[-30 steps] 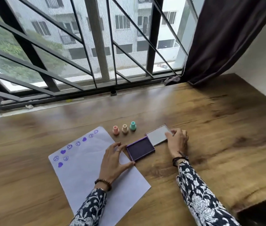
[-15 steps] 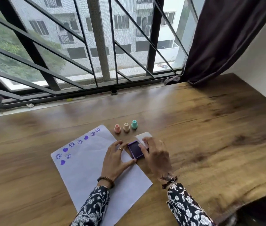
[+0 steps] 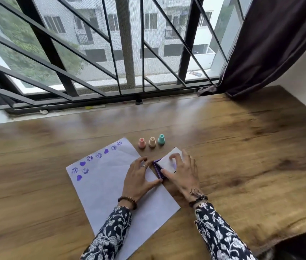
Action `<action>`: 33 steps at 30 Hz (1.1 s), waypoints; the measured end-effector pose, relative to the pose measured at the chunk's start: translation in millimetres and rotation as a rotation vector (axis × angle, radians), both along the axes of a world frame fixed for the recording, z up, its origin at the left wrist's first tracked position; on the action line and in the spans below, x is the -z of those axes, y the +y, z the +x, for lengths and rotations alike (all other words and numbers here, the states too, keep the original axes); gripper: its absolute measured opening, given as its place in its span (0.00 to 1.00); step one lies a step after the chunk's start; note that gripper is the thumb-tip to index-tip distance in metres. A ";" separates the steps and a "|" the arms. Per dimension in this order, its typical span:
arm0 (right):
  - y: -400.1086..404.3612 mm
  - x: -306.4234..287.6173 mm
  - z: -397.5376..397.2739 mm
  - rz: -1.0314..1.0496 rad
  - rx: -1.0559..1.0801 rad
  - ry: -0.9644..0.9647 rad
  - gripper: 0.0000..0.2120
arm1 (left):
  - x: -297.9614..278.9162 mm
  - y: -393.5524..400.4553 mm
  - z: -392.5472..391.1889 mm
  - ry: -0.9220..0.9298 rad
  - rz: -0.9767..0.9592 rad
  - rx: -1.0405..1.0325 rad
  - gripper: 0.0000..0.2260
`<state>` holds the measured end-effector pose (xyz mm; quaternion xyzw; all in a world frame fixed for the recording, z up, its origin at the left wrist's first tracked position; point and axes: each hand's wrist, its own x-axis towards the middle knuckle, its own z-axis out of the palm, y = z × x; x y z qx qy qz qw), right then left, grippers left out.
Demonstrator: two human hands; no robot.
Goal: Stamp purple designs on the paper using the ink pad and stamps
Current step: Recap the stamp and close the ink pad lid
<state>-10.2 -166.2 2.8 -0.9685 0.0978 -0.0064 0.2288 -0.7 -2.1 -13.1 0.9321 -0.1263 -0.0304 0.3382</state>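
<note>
- Head view: the ink pad [image 3: 158, 168] sits on the bench [image 3: 242, 147] just off the right edge of the paper [image 3: 110, 184], and every place below is told from it.
- Its white lid [image 3: 169, 158] is folded nearly flat over the purple base; only a thin purple strip shows along the side facing the paper.
- The right hand [image 3: 183, 172] lies on top of the lid, its grip spread, fingertips [image 3: 172, 157] pressing down and the thumb along the near edge.
- The left hand [image 3: 139, 177] rests on the paper and touches the pad's paper side, fingers loosely spread, bracing rather than pinching.
- The pad's long axis runs from near the person toward the window, slanted a little right.
- Three stamps, pink [image 3: 141, 143], beige [image 3: 152, 142] and teal [image 3: 161, 139], stand upright in a row just beyond the pad; neither hand touches them.
- Purple prints [image 3: 90, 158] run along the paper's far-left border, well apart from the pad.
- Judgement: the lid is being shut; the right hand is nearer and only needs to press straight down.
</note>
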 end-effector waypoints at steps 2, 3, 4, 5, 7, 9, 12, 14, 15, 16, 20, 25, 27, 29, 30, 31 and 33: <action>2.7 -0.4 -2.2 -0.013 0.049 -0.014 0.26 | 0.0 -0.1 -0.2 -0.003 0.003 0.000 0.31; 4.8 -1.1 -4.1 -0.002 0.080 -0.027 0.27 | 0.0 -0.2 -0.2 -0.004 0.005 -0.001 0.31; 7.6 -1.8 -6.4 0.021 0.111 -0.045 0.28 | -0.1 -0.2 -0.3 -0.003 0.006 -0.001 0.31; 10.9 -2.0 -9.4 0.046 0.136 -0.063 0.28 | 0.0 -0.3 -0.3 -0.003 0.006 -0.001 0.31; 18.1 -0.4 -16.1 0.071 0.163 -0.073 0.29 | 0.0 -0.7 -0.5 -0.004 0.002 0.000 0.30; 24.1 2.6 -20.5 0.050 0.168 -0.049 0.30 | -0.1 -1.2 -0.6 -0.005 -0.003 -0.002 0.29; 28.0 4.3 -20.5 0.029 0.186 -0.038 0.30 | -0.9 -1.7 -0.8 -0.002 -0.002 0.002 0.28; 29.6 3.7 -18.4 0.027 0.200 -0.035 0.31 | -1.2 -1.8 -0.8 -0.008 -0.003 -0.002 0.27; 30.5 3.7 -17.6 0.028 0.206 -0.033 0.31 | -1.3 -1.9 -0.7 -0.010 -0.004 -0.004 0.27; 31.3 3.4 -17.1 0.032 0.213 -0.031 0.31 | -1.5 -1.8 -0.8 -0.010 -0.005 -0.005 0.26; 31.9 1.7 -16.4 0.040 0.212 -0.030 0.31 | -0.8 -1.9 -0.6 -0.012 -0.010 -0.001 0.25; 26.6 -2.7 -13.7 0.058 0.176 -0.027 0.32 | 0.4 -1.7 -0.1 -0.041 0.003 -0.006 0.23; 21.4 -4.8 -12.7 0.108 0.158 -0.031 0.32 | 0.8 -1.4 -0.1 -0.049 0.011 0.000 0.24; 15.9 -6.1 -12.4 0.131 0.134 -0.032 0.32 | 1.4 -1.0 0.0 -0.055 0.018 0.004 0.25; 14.0 -6.2 -12.6 0.123 0.121 -0.028 0.32 | 1.8 -0.8 0.3 -0.056 0.021 0.006 0.25; 13.0 -6.3 -12.6 0.107 0.111 -0.022 0.32 | 2.3 -0.6 0.4 -0.056 0.022 0.007 0.26; 12.5 -6.6 -12.7 0.078 0.100 -0.018 0.33 | 2.6 -0.4 0.7 -0.060 0.022 0.005 0.25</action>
